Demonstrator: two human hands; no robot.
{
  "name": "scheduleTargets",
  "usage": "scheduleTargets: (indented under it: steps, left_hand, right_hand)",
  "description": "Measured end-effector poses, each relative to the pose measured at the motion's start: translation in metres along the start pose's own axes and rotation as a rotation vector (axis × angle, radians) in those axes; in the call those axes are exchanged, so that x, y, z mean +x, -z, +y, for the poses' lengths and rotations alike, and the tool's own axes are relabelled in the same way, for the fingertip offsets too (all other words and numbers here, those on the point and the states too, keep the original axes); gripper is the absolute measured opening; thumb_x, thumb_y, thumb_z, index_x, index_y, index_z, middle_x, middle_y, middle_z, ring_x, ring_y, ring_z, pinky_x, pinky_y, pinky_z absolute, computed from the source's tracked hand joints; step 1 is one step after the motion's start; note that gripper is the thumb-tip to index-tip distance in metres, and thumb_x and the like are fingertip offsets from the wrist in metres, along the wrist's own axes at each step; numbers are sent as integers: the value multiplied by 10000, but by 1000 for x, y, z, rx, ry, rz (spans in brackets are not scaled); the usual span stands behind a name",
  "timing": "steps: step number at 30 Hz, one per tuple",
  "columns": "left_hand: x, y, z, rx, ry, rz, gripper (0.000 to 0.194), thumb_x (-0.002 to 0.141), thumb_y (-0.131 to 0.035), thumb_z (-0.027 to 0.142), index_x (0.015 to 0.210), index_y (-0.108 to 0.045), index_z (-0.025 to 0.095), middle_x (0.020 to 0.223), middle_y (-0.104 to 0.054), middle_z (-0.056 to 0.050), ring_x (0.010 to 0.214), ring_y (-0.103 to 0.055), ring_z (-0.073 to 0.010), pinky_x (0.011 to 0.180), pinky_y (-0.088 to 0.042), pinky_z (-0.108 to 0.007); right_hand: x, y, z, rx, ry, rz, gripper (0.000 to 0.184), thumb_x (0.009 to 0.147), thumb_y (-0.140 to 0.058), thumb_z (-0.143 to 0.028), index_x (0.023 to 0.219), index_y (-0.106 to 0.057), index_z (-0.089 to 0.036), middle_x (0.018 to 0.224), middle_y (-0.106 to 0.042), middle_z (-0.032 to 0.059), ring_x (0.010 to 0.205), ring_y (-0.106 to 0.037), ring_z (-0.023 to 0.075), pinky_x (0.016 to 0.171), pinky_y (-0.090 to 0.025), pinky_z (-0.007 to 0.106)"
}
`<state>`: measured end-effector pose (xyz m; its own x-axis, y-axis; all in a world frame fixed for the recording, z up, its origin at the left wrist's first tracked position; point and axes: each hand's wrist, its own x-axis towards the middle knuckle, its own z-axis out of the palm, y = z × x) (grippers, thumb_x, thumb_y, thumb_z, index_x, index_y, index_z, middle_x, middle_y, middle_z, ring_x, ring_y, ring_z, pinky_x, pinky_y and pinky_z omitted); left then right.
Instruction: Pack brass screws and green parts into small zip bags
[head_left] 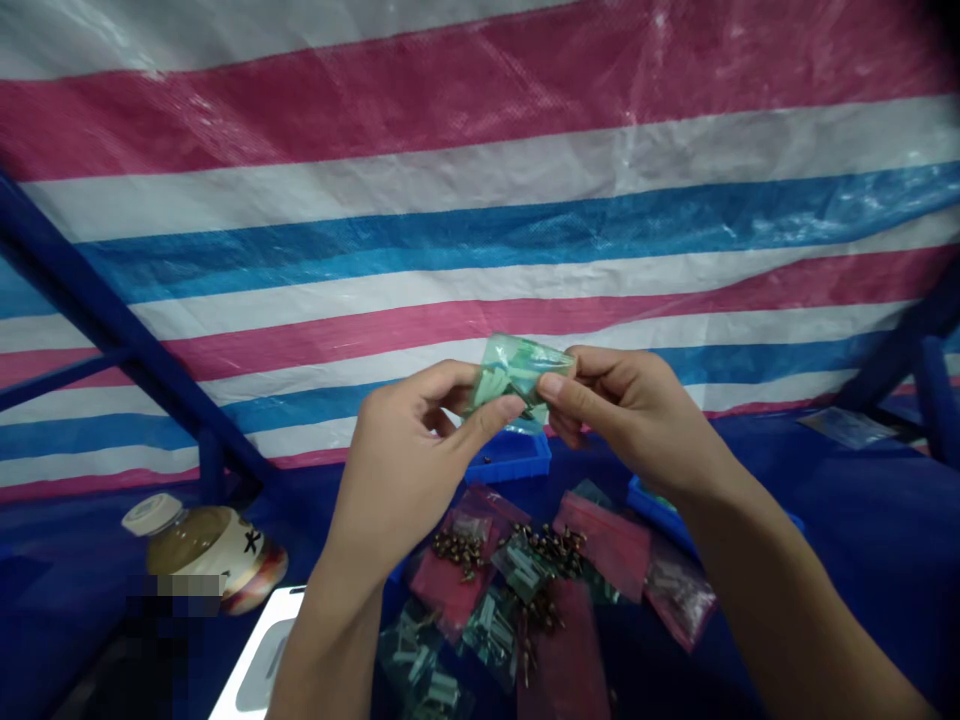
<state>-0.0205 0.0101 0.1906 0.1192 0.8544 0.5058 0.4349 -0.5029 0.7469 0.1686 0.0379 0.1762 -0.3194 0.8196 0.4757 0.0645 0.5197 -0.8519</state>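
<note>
A small green see-through plastic bag (517, 372) with pale pieces inside is held up in front of me between both hands. My left hand (409, 430) pinches its left side, thumb in front. My right hand (622, 400) grips its right edge between thumb and fingers. Below lie more green bags (491, 630) of pale strip-like pieces, red plastic bags (566, 650), and loose dark brass-coloured screw-like parts (551, 550) in a heap. Just under the held bag is a blue tray (514, 460), partly hidden by my left hand.
A drink bottle with a white cap (202, 550) lies tilted at the left, beside a white flat object (259, 660). Another blue tray (660, 510) is partly behind my right forearm. A striped tarp (480, 230) hangs behind, with blue metal bars (127, 330) at the sides.
</note>
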Motion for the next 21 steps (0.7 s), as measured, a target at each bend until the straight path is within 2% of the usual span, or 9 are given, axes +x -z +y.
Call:
scheduleTargets:
  steps: [2,6,8,10,12,14,16,18,21]
  left_hand:
    - [0,1,-2,-4,21,-42,265,845,-625,442,961,-703,217,872,-715,-39,750,-654,-193,591,-525,-287]
    - [2,0,-5,56,16,-138,251,849,-617,431,948,-707,219,841,-709,-31,703,-639,-172,580,-507,-266]
    - [3,-1,-6,79,8,-130,273,844,-622,435,1007,-700,230,884,-712,-39,720,-642,-174,579,-507,-261]
    - [4,-2,-8,89,8,-83,318,841,-625,446,1073,-683,237,952,-711,-58,763,-651,-184,571,-505,-255]
    - [5,-3,-10,103,13,-30,339,842,-625,457,1099,-673,240,996,-705,-71,799,-653,-190,566,-501,-249]
    - [6,-2,-11,119,19,0,335,848,-620,463,1093,-673,242,1003,-703,-73,800,-651,-187,577,-501,-250]
    - [6,-2,-12,124,17,16,330,853,-616,466,1086,-672,240,999,-704,-72,785,-652,-183,588,-502,-253]
    - [6,-2,-11,124,7,33,333,855,-614,468,1086,-669,235,1006,-705,-75,780,-656,-183,588,-500,-253]
    - [5,-2,-10,129,-2,62,342,856,-612,474,1086,-666,227,1017,-708,-81,785,-663,-186,574,-497,-247]
  right_hand:
    - [0,-1,0,-34,11,0,298,865,-638,-420,716,-570,-171,595,-557,-24,520,-486,81,487,-378,210]
    - [2,-1,-3,-118,90,-35,232,847,-650,-401,889,-642,-173,835,-671,35,716,-602,140,611,-462,248]
    - [2,6,-4,-246,114,-26,226,855,-632,-389,935,-660,-180,884,-688,44,758,-619,161,661,-475,275]
    - [0,21,-5,-467,99,67,226,857,-619,-373,991,-664,-198,889,-694,42,746,-619,173,671,-465,294]
    - [-5,43,-4,-758,29,167,229,856,-604,-358,1028,-658,-217,878,-695,45,735,-617,194,662,-443,310]
    - [-12,69,-1,-1065,-123,156,187,855,-583,-354,962,-659,-220,838,-689,63,728,-614,226,638,-415,322]
    - [-19,91,4,-1314,-341,146,201,848,-573,-373,943,-648,-214,828,-685,86,708,-611,256,605,-390,336]
    - [-23,105,8,-1435,-476,162,321,840,-578,-438,1054,-621,-202,934,-692,107,739,-622,282,601,-387,350]
    - [-22,104,11,-1390,-445,159,472,829,-586,-521,1179,-580,-204,1018,-692,111,776,-633,281,627,-407,354]
